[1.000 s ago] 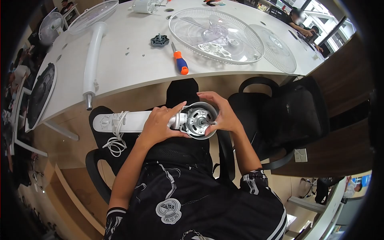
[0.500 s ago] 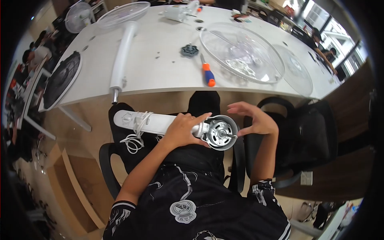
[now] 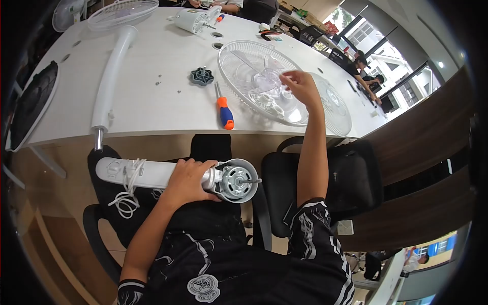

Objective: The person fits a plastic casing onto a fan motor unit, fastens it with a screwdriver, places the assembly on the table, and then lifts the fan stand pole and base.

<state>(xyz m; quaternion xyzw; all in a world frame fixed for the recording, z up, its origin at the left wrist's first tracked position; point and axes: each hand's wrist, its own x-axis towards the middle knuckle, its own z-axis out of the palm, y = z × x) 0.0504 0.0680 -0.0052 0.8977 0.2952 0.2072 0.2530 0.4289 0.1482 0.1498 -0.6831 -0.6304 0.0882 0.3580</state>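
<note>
A white fan body (image 3: 151, 172) lies across my lap, its motor head (image 3: 238, 182) facing up with the metal shaft bare. My left hand (image 3: 187, 179) is wrapped round the neck just beside that head. The looped white power cord (image 3: 123, 203) hangs over the body's far left part. Stretched out over the table, my right hand (image 3: 303, 87) has its fingers loosely bent and apart, holding nothing visible. Below it is a clear round fan guard (image 3: 231, 84) with transparent blades and small white parts in it. A second guard (image 3: 338, 107) overlaps it on the right.
On the white table (image 3: 168, 114) are an orange-and-blue screwdriver (image 3: 225, 114), a dark scalloped knob (image 3: 202, 76), a white pole (image 3: 113, 81) and another motor unit (image 3: 190, 22). A black round base (image 3: 34, 104) is at the left edge. A black chair (image 3: 351, 180) stands to my right.
My right hand has left the motor head and moved up and forward over the clear guard. My left hand keeps its hold. The view has shifted to the right.
</note>
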